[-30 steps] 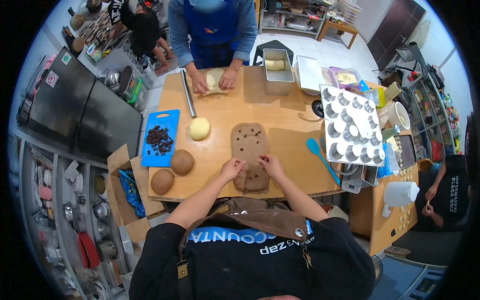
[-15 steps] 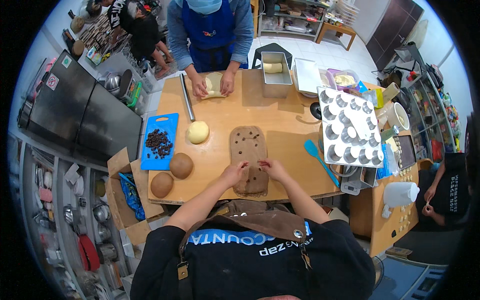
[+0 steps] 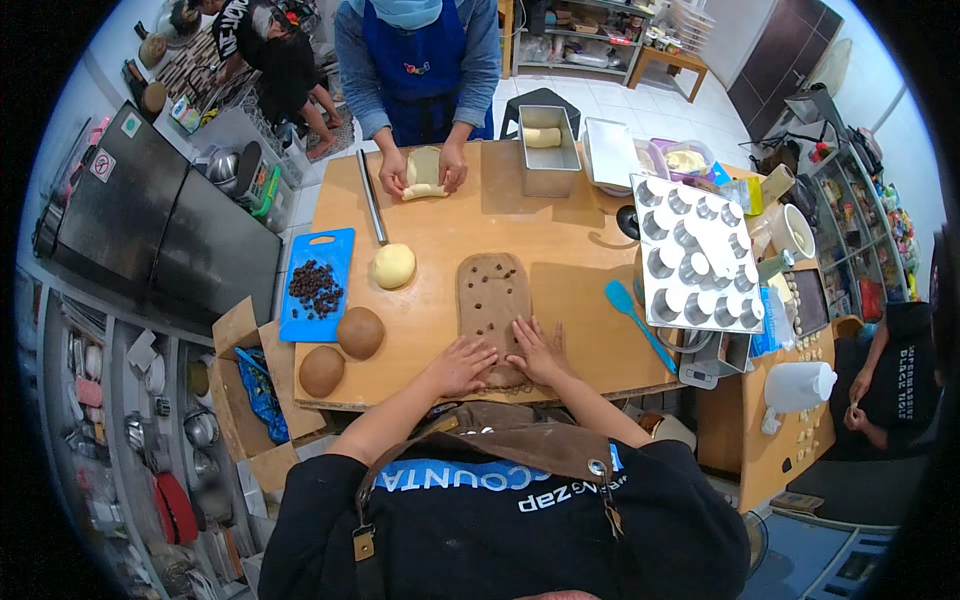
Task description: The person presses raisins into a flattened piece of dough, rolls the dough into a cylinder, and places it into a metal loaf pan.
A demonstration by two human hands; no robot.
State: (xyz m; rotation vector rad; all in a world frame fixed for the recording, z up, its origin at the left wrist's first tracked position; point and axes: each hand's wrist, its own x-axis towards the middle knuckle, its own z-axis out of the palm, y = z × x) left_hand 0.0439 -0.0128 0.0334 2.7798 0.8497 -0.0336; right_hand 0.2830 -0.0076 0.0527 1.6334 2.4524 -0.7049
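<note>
The left hand (image 3: 463,367) and right hand (image 3: 540,355) lie palm-down, the right's fingers spread, over the near half of a brown dough sheet (image 3: 494,290) at the near edge of the table (image 3: 430,310), hiding what lies beneath. Far side, a co-worker (image 3: 415,70), head cut off, grips pale dough (image 3: 425,170).

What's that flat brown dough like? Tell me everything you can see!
The dough is a long, brown, soft-looking rectangle with rounded far corners, lying flat on the table. Small dark bits dot its top. The left hand and right hand rest palm-down on its near part, hiding some of it.
</note>
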